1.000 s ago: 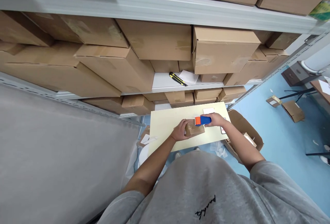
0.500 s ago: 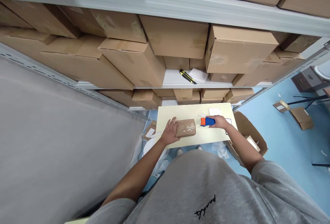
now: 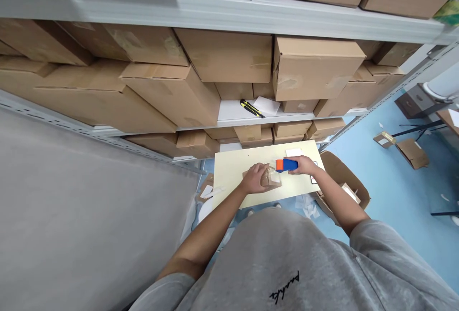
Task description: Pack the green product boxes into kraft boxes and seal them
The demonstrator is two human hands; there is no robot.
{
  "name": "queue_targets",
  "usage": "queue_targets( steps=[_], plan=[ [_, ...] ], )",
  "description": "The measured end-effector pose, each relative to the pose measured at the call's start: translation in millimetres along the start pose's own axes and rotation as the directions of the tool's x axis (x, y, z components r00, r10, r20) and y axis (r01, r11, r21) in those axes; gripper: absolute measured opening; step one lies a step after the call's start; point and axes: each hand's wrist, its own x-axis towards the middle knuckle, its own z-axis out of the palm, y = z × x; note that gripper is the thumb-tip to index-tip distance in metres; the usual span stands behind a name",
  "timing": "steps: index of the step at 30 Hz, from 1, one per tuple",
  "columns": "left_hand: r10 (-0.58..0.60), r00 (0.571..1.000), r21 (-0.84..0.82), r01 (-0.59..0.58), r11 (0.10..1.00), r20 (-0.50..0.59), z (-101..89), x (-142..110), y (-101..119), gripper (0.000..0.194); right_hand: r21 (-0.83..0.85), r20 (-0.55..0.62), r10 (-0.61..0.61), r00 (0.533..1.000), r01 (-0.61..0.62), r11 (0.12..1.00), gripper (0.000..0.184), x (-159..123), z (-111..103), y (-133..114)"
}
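A small brown cardboard box (image 3: 275,182) lies on the pale yellow tabletop (image 3: 231,163), with shiny clear tape over its right part. My left hand (image 3: 255,178) grips the box from above and hides its middle. Its fingertips are at the far edge, close to the tape. My right hand (image 3: 304,165) is closed round a blue and orange tape dispenser (image 3: 287,165), whose orange end faces the box just beyond its right side. A phone (image 3: 314,173) lies partly hidden beneath my right wrist. White paper (image 3: 294,152) rests at the table's far edge.
Shelves with several cardboard boxes (image 3: 319,67) rise beyond the table. A yellow and black utility knife (image 3: 252,108) lies on the middle shelf (image 3: 229,111) beside white paper. An open carton (image 3: 339,172) holding smaller boxes stands right of the table. Paper scraps (image 3: 307,207) litter the floor.
My left hand has moved right, from the box's left end onto its middle. My right hand keeps the tape dispenser near the box's right end. The view has shifted slightly.
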Motion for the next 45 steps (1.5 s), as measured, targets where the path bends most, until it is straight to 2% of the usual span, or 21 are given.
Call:
queue_targets(
  steps=[3,8,15,19,22,25,30,34,37,41,45],
  plan=[
    [0.032,0.993,-0.14,-0.048,0.989,-0.116,1.8,-15.5,-17.1,0.108,-0.009,0.012,-0.054,0.998,0.054,0.998,0.087,2.4,-2.8,-12.2],
    [-0.001,0.995,-0.193,-0.018,0.981,-0.097,18.7,-39.3,-38.2,0.096,-0.038,0.094,-0.073,0.993,0.077,0.996,0.088,10.4,12.3,-24.8],
    [-0.121,0.98,-0.255,0.077,0.964,-0.161,41.0,-90.6,-84.2,0.092,-0.094,0.142,-0.026,0.99,0.04,0.995,0.088,15.9,25.2,-5.5],
    [-0.183,0.969,-0.288,0.129,0.949,-0.167,57.5,-108.3,-96.9,0.089,-0.134,0.161,0.029,0.987,-0.007,0.991,0.087,16.8,35.5,8.6],
    [-0.228,0.961,-0.282,0.178,0.943,-0.155,68.2,-113.4,-97.6,0.088,-0.151,0.176,0.071,0.982,-0.044,0.987,0.088,19.2,41.2,17.8],
    [-0.249,0.959,-0.267,0.207,0.941,-0.133,74.1,-114.5,-96.9,0.087,-0.146,0.164,0.071,0.984,-0.047,0.988,0.089,28.0,37.8,26.7],
    [-0.263,0.956,-0.237,0.227,0.945,-0.132,76.7,-114.8,-99.5,0.09,-0.161,0.175,0.043,0.984,-0.014,0.987,0.088,41.5,25.2,44.1],
    [-0.29,0.948,-0.242,0.252,0.937,-0.134,78.9,-117.5,-102.6,0.093,-0.186,0.189,0.085,0.978,-0.049,0.981,0.088,38.8,29.7,55.0],
    [-0.273,0.953,-0.209,0.242,0.947,-0.13,75.2,-119.1,-101.5,0.092,-0.229,0.208,0.074,0.975,-0.024,0.973,0.088,39.4,34.0,55.9],
    [-0.223,0.965,-0.035,0.22,0.975,-0.136,59.8,-109.7,-83.6,0.098,-0.303,0.243,0.041,0.969,0.036,0.952,0.086,47.5,32.3,50.0],
    [-0.157,0.984,0.085,0.164,0.983,-0.086,54.1,-74.6,-44.3,0.121,-0.374,0.293,0.028,0.956,0.088,0.923,0.085,55.6,37.5,41.0]
  ],
)
